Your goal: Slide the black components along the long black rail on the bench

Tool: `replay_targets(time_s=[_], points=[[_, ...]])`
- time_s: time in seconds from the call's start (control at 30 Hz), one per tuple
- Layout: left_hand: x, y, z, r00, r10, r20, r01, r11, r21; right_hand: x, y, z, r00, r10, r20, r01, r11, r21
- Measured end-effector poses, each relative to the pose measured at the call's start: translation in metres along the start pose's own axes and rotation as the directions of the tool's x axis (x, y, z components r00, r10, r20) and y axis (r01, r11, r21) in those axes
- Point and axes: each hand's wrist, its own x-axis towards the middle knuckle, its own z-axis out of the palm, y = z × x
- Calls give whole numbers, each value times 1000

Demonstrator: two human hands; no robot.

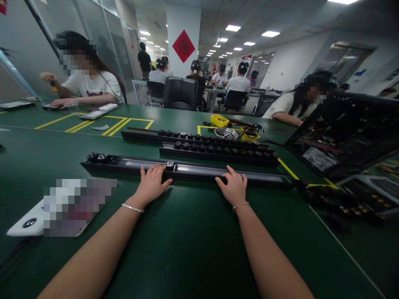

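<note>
Black rail [199, 171] lies under our fingertips; left hand [151, 184] and right hand [233, 187] press flat on it, grasping nothing. Uneven pushing could skew it toward the rails beyond our fingers [218, 154].

Long black rail [199, 171] lies flat, running nine to three across the green table; glossy top, one small black clip [170, 165] near mid-length.
</note>
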Motion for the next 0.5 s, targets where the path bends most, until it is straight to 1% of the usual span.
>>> replay_targets(time_s=[0.27, 0.4, 0.5], points=[[0, -8, 4, 999, 52, -2, -52, 998, -37, -1, -1, 2, 999, 7, -50, -5, 1000, 28], [1, -11, 7, 997, 75, -28, -76, 996, -45, -2, -2, 2, 997, 9, -80, -4, 998, 59], [1, -9, 10, 996, 74, -56, -76, 996, -43, -2, -2, 2, 997, 7, -82, 0, 997, 82]])
